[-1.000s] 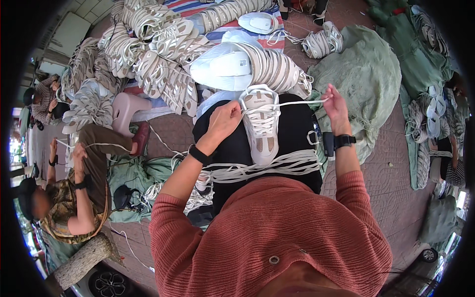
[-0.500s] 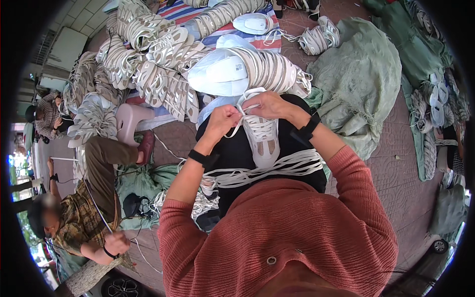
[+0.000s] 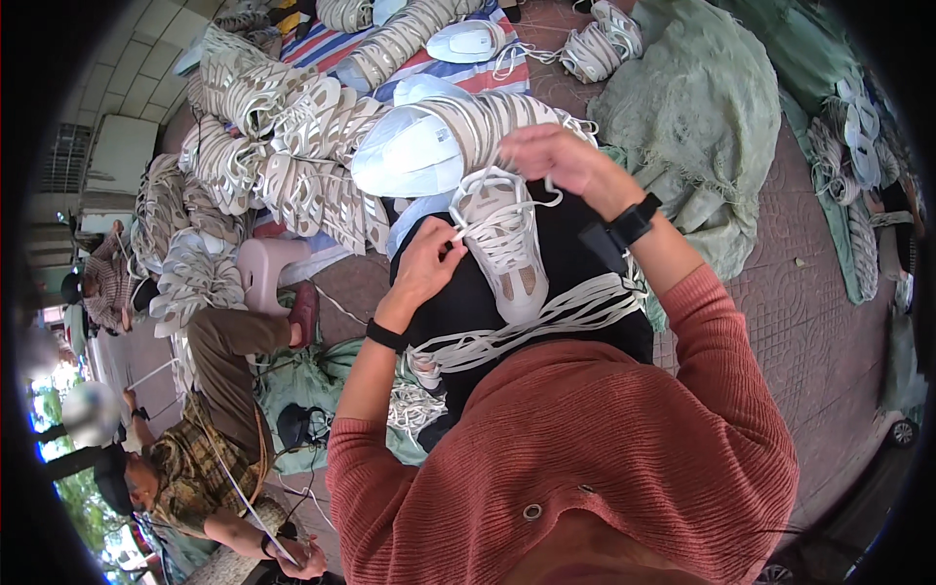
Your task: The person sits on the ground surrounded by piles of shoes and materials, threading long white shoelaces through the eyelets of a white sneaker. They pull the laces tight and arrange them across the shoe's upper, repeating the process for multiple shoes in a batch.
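A beige and white sneaker upper (image 3: 521, 291) lies on my dark-clad lap, toe toward me, its white shoelace (image 3: 502, 242) crisscrossed through the eyelets. Beside its left edge, my left hand (image 3: 427, 263) pinches a white lace end between thumb and fingers. My right hand (image 3: 564, 164) is raised over the upper's far right side, fingers stretched out and slightly blurred, with nothing visible in it. A loose lace loop curls just below that hand. Across my thighs runs a bundle of spare white shoelaces (image 3: 546, 327).
Beyond my knees lies a row of nested uppers (image 3: 487, 122) with a pale blue-white end piece (image 3: 408, 156). More uppers (image 3: 317, 195) pile up at left near a pink stool (image 3: 263, 273). A green woven sack (image 3: 687, 127) slumps at right. A co-worker (image 3: 210, 458) sits at left, handling a white lace.
My hands have come apart: the right lifted away up and right, letting go of the lace, while the left shifted slightly down and left. The whole view has also shifted a little.
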### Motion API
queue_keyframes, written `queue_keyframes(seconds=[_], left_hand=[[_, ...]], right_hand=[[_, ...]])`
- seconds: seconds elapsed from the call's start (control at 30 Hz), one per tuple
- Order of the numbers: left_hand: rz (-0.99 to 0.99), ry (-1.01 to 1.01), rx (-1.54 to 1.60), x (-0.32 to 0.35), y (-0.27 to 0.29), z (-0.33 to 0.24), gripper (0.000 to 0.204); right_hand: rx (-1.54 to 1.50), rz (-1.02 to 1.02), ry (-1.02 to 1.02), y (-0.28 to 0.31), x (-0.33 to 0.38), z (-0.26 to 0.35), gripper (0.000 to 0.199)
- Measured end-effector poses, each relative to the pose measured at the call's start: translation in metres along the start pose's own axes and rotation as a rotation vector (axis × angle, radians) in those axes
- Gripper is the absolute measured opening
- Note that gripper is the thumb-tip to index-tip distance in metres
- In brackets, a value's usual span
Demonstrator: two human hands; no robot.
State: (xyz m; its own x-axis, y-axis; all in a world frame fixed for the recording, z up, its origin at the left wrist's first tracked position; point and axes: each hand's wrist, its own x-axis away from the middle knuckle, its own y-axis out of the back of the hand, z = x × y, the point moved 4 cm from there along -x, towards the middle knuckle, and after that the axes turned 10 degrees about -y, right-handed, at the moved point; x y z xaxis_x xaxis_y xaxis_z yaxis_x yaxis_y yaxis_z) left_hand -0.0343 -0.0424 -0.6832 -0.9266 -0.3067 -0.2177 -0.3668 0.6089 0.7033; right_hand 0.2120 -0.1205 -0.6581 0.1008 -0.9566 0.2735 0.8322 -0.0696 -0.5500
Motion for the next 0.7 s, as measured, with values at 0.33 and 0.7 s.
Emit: queue_keyframes(seconds=[0.33,0.7], left_hand=[[-0.159,-0.123,-0.072,-0.056,0.001,-0.034,0.009],[-0.060,-0.218,-0.444,-0.095,-0.039,-0.043,0.016]], right_hand=[[0.561,-0.513,-0.162,0.059,0.039,-0.057,0.041],[1.218,-0.265,0.062,0.023,0.034,-0.071,0.022]])
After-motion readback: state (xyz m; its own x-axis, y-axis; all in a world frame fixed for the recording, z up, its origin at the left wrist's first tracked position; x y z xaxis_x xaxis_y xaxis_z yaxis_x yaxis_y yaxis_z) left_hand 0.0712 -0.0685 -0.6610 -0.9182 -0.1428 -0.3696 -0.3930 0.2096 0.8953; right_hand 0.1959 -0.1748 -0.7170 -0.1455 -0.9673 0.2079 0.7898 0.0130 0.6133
